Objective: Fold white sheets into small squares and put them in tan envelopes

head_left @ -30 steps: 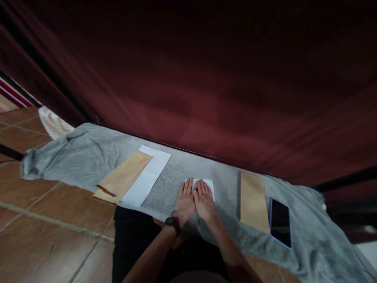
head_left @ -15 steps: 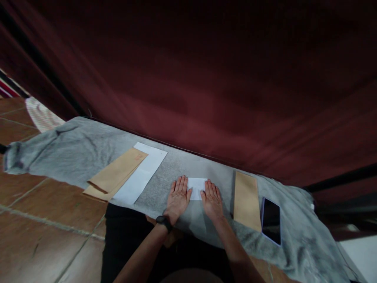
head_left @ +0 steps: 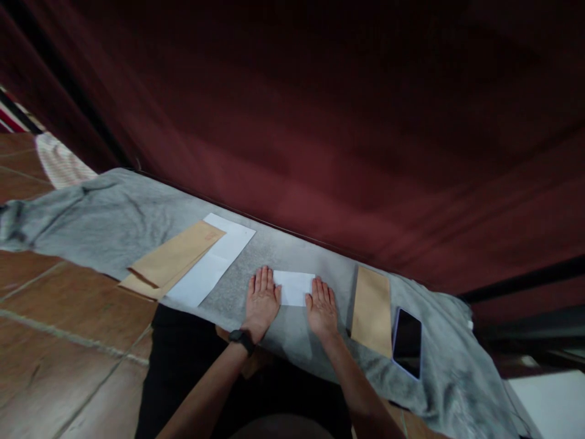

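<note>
A small folded white paper [head_left: 294,288] lies flat on the grey cloth [head_left: 278,247] in front of me. My left hand [head_left: 262,302] rests palm down over its left end, fingers stretched out, a dark band at the wrist. Over the right end lies my right hand [head_left: 322,308], also flat with fingers extended. The paper's two ends are hidden under the hands, while its middle shows between them.
To the left, brown envelopes [head_left: 176,253] overlap larger white sheets [head_left: 214,259]. On the right are another brown envelope [head_left: 372,311] and a phone [head_left: 407,343] beside it. A dark red curtain [head_left: 292,152] hangs along the far edge. Tiled floor [head_left: 68,341] shows at left.
My hands have slid apart toward the paper's ends, so more of its middle shows. The whole view has shifted slightly; the envelopes and phone stay in place on the cloth.
</note>
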Available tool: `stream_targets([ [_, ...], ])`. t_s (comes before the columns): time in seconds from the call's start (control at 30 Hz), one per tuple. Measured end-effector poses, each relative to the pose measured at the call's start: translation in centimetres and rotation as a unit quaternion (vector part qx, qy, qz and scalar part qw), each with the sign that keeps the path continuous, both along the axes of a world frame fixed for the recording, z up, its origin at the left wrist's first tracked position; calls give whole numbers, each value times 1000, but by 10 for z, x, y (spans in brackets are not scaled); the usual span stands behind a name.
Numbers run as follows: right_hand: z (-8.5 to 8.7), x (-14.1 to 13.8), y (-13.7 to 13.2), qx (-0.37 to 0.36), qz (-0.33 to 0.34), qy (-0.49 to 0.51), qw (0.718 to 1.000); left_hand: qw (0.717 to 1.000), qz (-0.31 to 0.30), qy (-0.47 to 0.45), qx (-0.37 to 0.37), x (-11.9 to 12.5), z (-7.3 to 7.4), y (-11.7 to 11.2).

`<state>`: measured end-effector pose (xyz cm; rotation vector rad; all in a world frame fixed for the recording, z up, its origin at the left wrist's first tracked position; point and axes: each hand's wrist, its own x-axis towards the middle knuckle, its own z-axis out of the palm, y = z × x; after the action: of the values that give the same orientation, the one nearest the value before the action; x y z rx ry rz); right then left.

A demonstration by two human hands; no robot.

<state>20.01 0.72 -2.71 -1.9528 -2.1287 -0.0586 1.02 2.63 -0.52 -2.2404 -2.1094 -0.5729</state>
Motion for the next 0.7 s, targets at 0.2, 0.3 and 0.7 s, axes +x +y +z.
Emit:
stream_targets([
  [0.2, 1, -1, 0, -19, -4, 2, 1000, 987, -162, -2, 1, 32, -4, -29],
  [0.3, 2, -1, -1, -12, -2, 11, 1000, 989, -145, 1, -17, 31, -7, -36],
  [0.7, 2, -2, -1, 27, 3, 35, 999, 986, -15, -160, -38, -8, 12, -27],
])
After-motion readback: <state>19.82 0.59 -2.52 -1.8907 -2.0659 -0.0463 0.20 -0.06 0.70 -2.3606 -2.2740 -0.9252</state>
